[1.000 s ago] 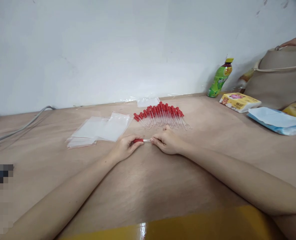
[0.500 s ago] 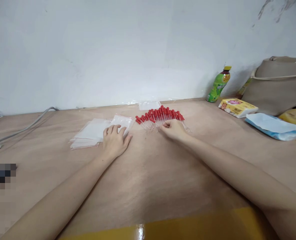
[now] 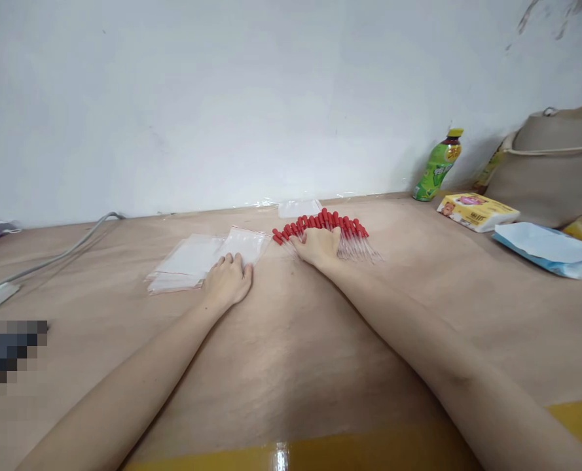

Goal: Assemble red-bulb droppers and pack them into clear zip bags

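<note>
Clear droppers with red rubber bulbs (image 3: 359, 229) lie in a fanned row on the brown-covered table, bulbs toward the wall. My right hand (image 3: 317, 247) is over the middle of the row, palm down. Its fingertips are hidden behind the back of the hand, so whether it grips a dropper cannot be seen. To the left, a clear zip bag (image 3: 246, 242) with a red line lies beside a stack of similar bags (image 3: 185, 258). At the near edge of that single bag rests my left hand (image 3: 229, 278), fingers loosely bent and slightly apart, holding nothing visible.
Behind the droppers, by the wall, lies another pale bag (image 3: 298, 208). On the right are a green bottle (image 3: 438, 167), a yellow tissue pack (image 3: 477, 211), a blue-white packet (image 3: 548, 248) and a beige handbag (image 3: 550, 173). A grey cable (image 3: 74, 245) crosses the left side.
My right hand has moved left and farther in over the droppers, hiding more of the row's middle. My left hand has drawn slightly back, its fingers more bent. The view has shifted a little.
</note>
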`<state>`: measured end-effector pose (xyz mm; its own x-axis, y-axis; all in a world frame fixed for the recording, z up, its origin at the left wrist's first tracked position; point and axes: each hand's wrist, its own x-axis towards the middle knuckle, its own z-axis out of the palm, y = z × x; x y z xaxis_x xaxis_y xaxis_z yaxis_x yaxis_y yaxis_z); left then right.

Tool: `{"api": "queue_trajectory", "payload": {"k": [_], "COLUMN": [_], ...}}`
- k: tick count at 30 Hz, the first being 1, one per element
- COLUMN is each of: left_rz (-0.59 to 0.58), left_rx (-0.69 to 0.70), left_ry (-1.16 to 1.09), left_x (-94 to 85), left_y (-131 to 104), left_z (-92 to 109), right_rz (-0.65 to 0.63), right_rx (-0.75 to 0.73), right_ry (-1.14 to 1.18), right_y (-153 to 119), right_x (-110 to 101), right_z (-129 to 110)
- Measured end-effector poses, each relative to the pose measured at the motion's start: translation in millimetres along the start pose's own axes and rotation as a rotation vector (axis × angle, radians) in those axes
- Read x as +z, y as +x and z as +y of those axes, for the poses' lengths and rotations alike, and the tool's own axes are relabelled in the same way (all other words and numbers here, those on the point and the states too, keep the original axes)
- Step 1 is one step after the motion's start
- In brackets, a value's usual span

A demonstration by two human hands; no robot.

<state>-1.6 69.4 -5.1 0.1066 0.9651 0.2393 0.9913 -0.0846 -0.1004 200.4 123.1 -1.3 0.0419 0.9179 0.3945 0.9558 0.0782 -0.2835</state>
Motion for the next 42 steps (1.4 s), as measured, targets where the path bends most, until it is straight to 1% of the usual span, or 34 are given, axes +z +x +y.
{"api": "queue_trajectory", "payload": {"k": [2, 4, 7, 9, 11, 13, 14, 16, 19, 21, 23, 25, 27, 30, 32, 34, 38, 42], "left_rz": [-0.011, -0.029, -0.047, -0.049, -0.04, -0.01, 0.023, 0.136, 0.335, 0.394, 0.398, 0.365, 0.266, 0.043, -0.05, -0.087, -0.109, -0.135], "left_rx": [0.013, 0.011, 0.016, 0.022, 0.019, 0.015, 0.031, 0.106, 0.318, 0.498, 0.647, 0.724, 0.746, 0.709, 0.666, 0.647, 0.658, 0.708], "left_ry": [0.021, 0.033, 0.052, 0.062, 0.063, 0.056, 0.056, 0.061, 0.005, -0.093, -0.194, -0.283, -0.347, -0.396, -0.42, -0.445, -0.48, -0.518], "left_x": [-0.8, -2.5, -4.8, -5.4, -5.0, -4.0, -3.4, -1.7, 1.7, 3.8, 5.1, 4.4, 1.3, -6.7, -11.5, -14.3, -15.3, -17.0], "left_y": [1, 2, 2, 2, 1, -1, -2, -4, -7, -10, -15, -23, -32, -45, -50, -52, -51, -54], "left_z": [-1, -2, -3, -3, -4, -3, -2, 2, 10, 15, 20, 21, 19, 12, 9, 8, 7, 6], "right_rz": [0.039, 0.089, 0.147, 0.163, 0.172, 0.174, 0.171, 0.158, 0.15, 0.156, 0.153, 0.126, 0.08, 0.02, -0.021, -0.076, -0.232, -0.356], "right_rx": [-0.057, -0.145, -0.288, -0.408, -0.497, -0.532, -0.535, -0.536, -0.543, -0.531, -0.518, -0.528, -0.557, -0.629, -0.691, -0.761, -0.894, -0.956], "right_ry": [0.009, 0.022, 0.04, 0.061, 0.069, 0.081, 0.092, 0.127, 0.221, 0.302, 0.371, 0.415, 0.433, 0.444, 0.455, 0.467, 0.484, 0.452], "right_y": [-8, -20, -45, -62, -76, -85, -88, -89, -86, -84, -83, -82, -82, -84, -85, -85, -85, -86], "right_x": [-4, -7, -14, -19, -24, -29, -31, -32, -32, -32, -33, -33, -34, -35, -37, -39, -46, -51], "right_z": [4, 11, 26, 38, 49, 58, 60, 62, 61, 61, 62, 64, 66, 66, 66, 67, 72, 72]}}
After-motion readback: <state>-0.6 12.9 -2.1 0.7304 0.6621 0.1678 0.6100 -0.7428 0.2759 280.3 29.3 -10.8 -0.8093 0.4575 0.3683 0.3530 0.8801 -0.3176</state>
